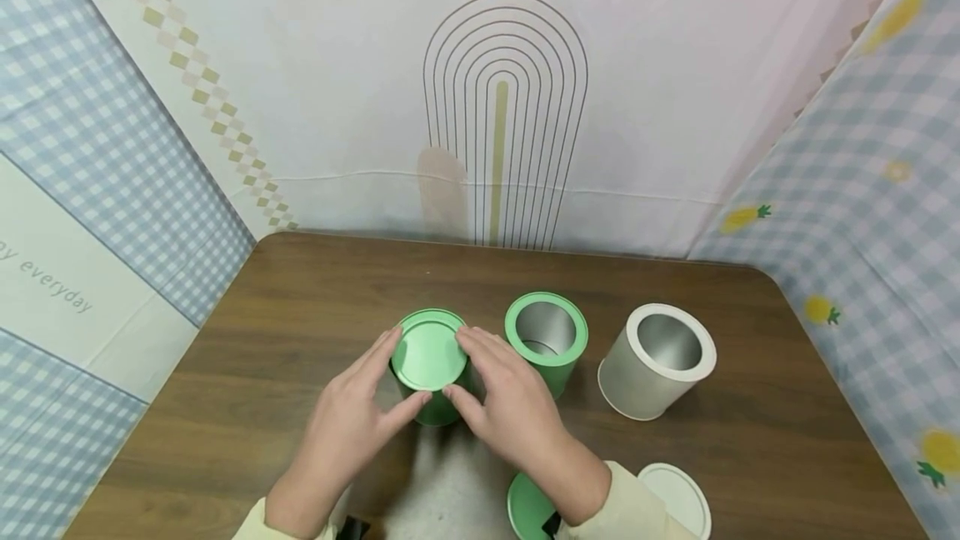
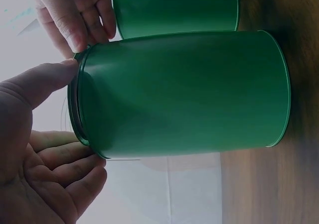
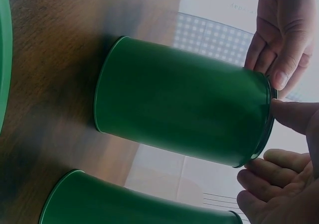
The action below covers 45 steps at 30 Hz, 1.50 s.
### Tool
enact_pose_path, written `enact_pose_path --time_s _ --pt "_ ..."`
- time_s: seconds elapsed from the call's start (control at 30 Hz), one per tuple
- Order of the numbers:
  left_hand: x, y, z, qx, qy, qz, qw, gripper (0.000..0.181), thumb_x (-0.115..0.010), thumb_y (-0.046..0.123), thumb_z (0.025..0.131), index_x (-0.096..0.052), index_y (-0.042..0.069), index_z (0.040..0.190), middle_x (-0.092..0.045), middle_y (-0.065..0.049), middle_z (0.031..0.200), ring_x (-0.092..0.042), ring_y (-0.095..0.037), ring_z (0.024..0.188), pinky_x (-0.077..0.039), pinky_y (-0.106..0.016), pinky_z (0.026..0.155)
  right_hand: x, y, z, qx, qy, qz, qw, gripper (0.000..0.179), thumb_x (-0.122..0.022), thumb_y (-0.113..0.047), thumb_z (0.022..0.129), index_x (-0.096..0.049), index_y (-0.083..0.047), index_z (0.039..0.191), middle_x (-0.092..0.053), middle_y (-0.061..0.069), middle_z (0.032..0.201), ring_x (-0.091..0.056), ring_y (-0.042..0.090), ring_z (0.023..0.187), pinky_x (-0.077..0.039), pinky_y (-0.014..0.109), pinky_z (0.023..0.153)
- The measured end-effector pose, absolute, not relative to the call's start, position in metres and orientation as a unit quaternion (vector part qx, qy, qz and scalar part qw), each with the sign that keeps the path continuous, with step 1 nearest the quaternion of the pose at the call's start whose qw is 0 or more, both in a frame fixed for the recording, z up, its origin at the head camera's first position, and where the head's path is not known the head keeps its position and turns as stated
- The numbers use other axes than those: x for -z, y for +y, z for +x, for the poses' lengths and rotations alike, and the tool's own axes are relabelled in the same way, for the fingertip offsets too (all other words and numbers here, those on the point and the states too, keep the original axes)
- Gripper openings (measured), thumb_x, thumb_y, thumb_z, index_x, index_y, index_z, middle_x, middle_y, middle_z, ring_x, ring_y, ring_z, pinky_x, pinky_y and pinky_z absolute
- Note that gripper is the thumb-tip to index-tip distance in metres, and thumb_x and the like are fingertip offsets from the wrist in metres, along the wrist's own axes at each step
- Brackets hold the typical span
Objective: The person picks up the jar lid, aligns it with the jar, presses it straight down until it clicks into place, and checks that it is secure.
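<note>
A green lid (image 1: 429,354) sits at the top of a closed-looking green can (image 2: 184,94), slightly askew, with a narrow dark gap along the rim in the left wrist view. My left hand (image 1: 348,411) holds the lid's left edge between thumb and fingers. On the opposite edge, my right hand (image 1: 513,402) grips it the same way, the two thumbs almost meeting at the near side. The can stands upright on the table. Just right of it is a second green can (image 1: 555,377), its top uncovered and its silvery inside showing.
A white can (image 1: 637,377), also uncovered, stands farther right on the brown wooden table (image 1: 315,290). Near the front lie another green lid (image 1: 527,507), partly under my right forearm, and a white lid (image 1: 677,498). Patterned cloth (image 1: 337,90) hangs behind and at both sides.
</note>
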<state>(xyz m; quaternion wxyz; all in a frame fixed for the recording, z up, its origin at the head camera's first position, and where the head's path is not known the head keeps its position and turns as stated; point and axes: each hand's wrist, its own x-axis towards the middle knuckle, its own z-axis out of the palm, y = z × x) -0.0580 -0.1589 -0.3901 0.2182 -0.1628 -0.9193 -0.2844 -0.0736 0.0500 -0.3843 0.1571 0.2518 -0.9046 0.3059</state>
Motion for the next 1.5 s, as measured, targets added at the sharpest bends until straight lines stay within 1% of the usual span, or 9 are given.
enact_pose_path --time_s 0.17,0.4,0.53,0.67,0.87,1.03,1.5 --pt "0.390 -0.159 -0.060 0.291 -0.921 -0.160 0.203 0.081 -0.088 0.033 0.077 -0.054 0.001 0.143 -0.060 -0.023 0.135 -0.063 -0.036 0.118 -0.057 -0.052 0.086 0.384 0.049 -0.075 -0.314 -0.905 0.243 0.151 0.063 -0.085 -0.026 0.082 -0.061 -0.005 0.136 -0.062 0.009 0.137 -0.055 0.024 0.131 -0.047 0.042 0.106" --pt "0.389 -0.159 -0.060 0.295 -0.925 -0.152 0.183 0.078 -0.084 0.034 0.081 -0.052 0.002 0.145 -0.058 -0.020 0.139 -0.060 -0.034 0.124 -0.055 -0.053 0.090 0.384 0.048 -0.077 -0.311 -0.909 0.236 0.146 0.061 -0.083 -0.027 0.083 -0.061 -0.007 0.137 -0.062 0.008 0.138 -0.056 0.023 0.131 -0.047 0.042 0.106" --pt "0.388 -0.158 -0.060 0.294 -0.931 -0.140 0.166 0.076 -0.081 0.032 0.082 -0.052 0.002 0.145 -0.056 -0.017 0.142 -0.060 -0.033 0.124 -0.055 -0.053 0.092 0.384 0.047 -0.078 -0.313 -0.908 0.235 0.147 0.061 -0.084 -0.027 0.083 -0.062 -0.007 0.136 -0.062 0.007 0.137 -0.056 0.022 0.130 -0.048 0.042 0.106" --pt "0.386 -0.157 -0.059 0.291 -0.934 -0.135 0.155 0.074 -0.080 0.031 0.083 -0.052 0.000 0.144 -0.055 -0.017 0.144 -0.061 -0.034 0.123 -0.055 -0.052 0.092 0.384 0.047 -0.078 -0.314 -0.908 0.234 0.148 0.061 -0.084 -0.027 0.083 -0.062 -0.007 0.136 -0.062 0.007 0.137 -0.056 0.022 0.130 -0.049 0.042 0.104" --pt "0.383 -0.155 -0.060 0.288 -0.935 -0.134 0.161 0.074 -0.081 0.031 0.082 -0.053 0.000 0.143 -0.057 -0.019 0.141 -0.061 -0.035 0.123 -0.055 -0.053 0.091 0.384 0.048 -0.079 -0.320 -0.907 0.232 0.146 0.063 -0.085 -0.027 0.081 -0.062 -0.006 0.135 -0.062 0.009 0.137 -0.057 0.023 0.129 -0.051 0.042 0.102" --pt "0.380 -0.154 -0.063 0.282 -0.934 -0.137 0.169 0.073 -0.083 0.031 0.081 -0.055 0.001 0.141 -0.060 -0.020 0.137 -0.062 -0.035 0.121 -0.055 -0.055 0.089 0.382 0.049 -0.080 -0.330 -0.906 0.227 0.139 0.063 -0.084 -0.026 0.081 -0.061 -0.005 0.136 -0.061 0.008 0.138 -0.056 0.023 0.130 -0.050 0.042 0.102" --pt "0.377 -0.152 -0.064 0.276 -0.939 -0.133 0.153 0.071 -0.081 0.031 0.084 -0.054 0.001 0.142 -0.059 -0.017 0.140 -0.060 -0.035 0.125 -0.053 -0.055 0.094 0.382 0.048 -0.081 -0.329 -0.907 0.223 0.140 0.063 -0.084 -0.024 0.081 -0.061 -0.005 0.136 -0.060 0.008 0.139 -0.055 0.023 0.132 -0.048 0.042 0.105"
